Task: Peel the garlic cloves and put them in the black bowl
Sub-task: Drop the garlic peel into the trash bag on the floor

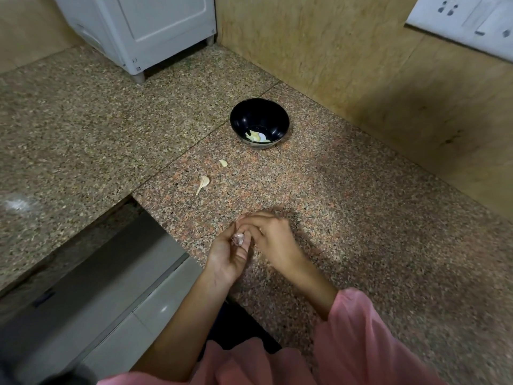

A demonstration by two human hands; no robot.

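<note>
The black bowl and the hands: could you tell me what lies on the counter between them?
In the head view, two loose garlic pieces: one nearer the black bowl, another farther toward the hands.

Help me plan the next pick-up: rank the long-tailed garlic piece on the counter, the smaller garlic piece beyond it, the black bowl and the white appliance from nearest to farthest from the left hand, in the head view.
From the left hand:
1. Long-tailed garlic piece, ahead, slightly left.
2. Smaller garlic piece, just beyond it.
3. Black bowl, farther ahead, slightly right.
4. White appliance, far back left corner.
</note>
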